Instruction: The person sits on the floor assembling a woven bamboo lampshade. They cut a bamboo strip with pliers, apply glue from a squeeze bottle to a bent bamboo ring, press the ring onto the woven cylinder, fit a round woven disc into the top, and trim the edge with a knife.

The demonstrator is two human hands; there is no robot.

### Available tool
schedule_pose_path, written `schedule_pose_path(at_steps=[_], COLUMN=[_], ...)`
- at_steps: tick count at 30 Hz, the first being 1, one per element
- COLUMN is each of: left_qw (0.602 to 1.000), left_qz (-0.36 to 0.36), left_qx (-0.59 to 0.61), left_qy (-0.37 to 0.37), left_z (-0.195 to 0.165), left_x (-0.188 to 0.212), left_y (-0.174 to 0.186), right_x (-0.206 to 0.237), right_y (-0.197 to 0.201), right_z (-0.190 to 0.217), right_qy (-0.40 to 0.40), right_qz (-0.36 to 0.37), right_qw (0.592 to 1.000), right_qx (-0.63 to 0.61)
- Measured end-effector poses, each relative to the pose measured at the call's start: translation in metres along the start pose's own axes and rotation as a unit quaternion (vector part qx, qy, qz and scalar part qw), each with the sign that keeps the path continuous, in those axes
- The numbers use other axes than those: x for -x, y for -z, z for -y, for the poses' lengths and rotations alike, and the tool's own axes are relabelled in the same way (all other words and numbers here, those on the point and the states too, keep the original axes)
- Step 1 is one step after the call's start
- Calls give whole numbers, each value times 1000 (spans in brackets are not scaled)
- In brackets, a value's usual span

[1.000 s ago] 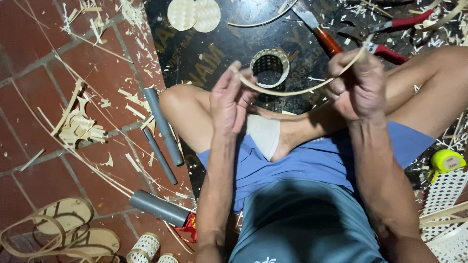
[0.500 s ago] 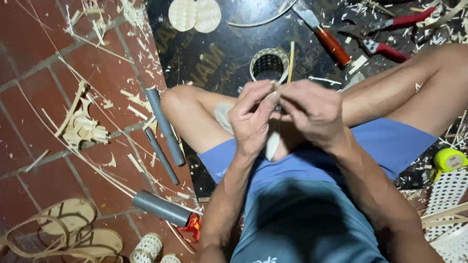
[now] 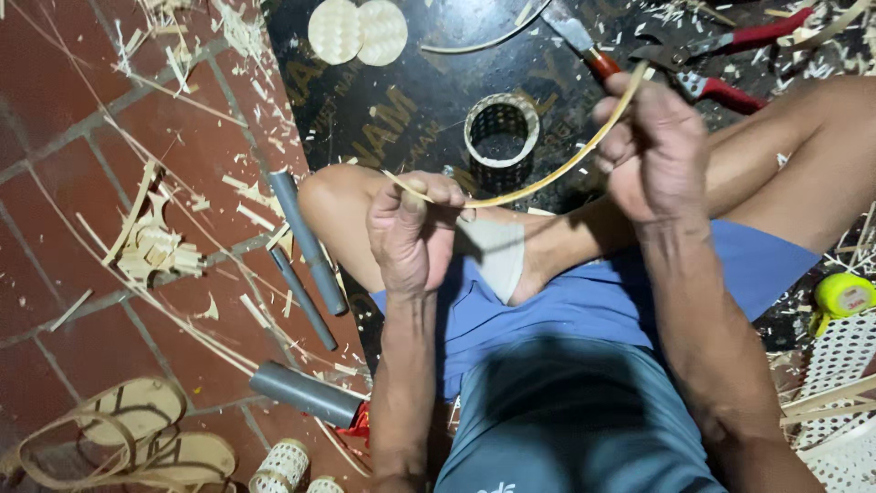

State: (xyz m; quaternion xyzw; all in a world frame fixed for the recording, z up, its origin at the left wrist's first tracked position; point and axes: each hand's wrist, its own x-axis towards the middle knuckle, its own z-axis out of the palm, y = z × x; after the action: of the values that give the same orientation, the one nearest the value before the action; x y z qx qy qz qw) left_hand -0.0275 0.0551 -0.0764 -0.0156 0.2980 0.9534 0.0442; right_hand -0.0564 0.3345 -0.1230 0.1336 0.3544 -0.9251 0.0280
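I sit cross-legged on a dark mat (image 3: 401,119). A thin pale bamboo strip (image 3: 547,173) curves between my two hands. My left hand (image 3: 411,237) pinches its near end above my left knee. My right hand (image 3: 652,151) grips the far end, which sticks up past the fingers. Just beyond the strip a small woven cylinder (image 3: 501,131) stands on the mat.
Two woven round discs (image 3: 358,32) lie at the mat's far edge. Red-handled tools (image 3: 730,55) lie at the upper right. Grey tubes (image 3: 306,242) and bamboo scraps (image 3: 151,246) litter the red tiles. Sandals (image 3: 137,443) sit lower left, a yellow tape measure (image 3: 841,297) and white mesh (image 3: 844,365) right.
My hands were close together half a second ago; now they have drawn apart, bending the strip into a curve between them.
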Motion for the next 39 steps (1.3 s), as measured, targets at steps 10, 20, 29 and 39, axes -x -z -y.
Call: schedule_pose_path(at_steps=[10,20,29,39], left_qw=[948,975,917,922], left_qz=[248,193,246,287], left_qx=[-176,-15,-235,-248], left_qy=[94,106,209,84], left_z=[-49,-34,-49,-59], left_x=[-40,-29,-27,-47], left_y=[2,-34,-10,-6], right_x=[-13,-8,-18,-18], right_y=[-4,-4,-3,-8], right_z=[48,27,31,39], right_qy=[-14,-35,-3,11], right_qz=[245,130,152,204], right_qw=[964,986,987,976], right_qx=[104,-98,60,75])
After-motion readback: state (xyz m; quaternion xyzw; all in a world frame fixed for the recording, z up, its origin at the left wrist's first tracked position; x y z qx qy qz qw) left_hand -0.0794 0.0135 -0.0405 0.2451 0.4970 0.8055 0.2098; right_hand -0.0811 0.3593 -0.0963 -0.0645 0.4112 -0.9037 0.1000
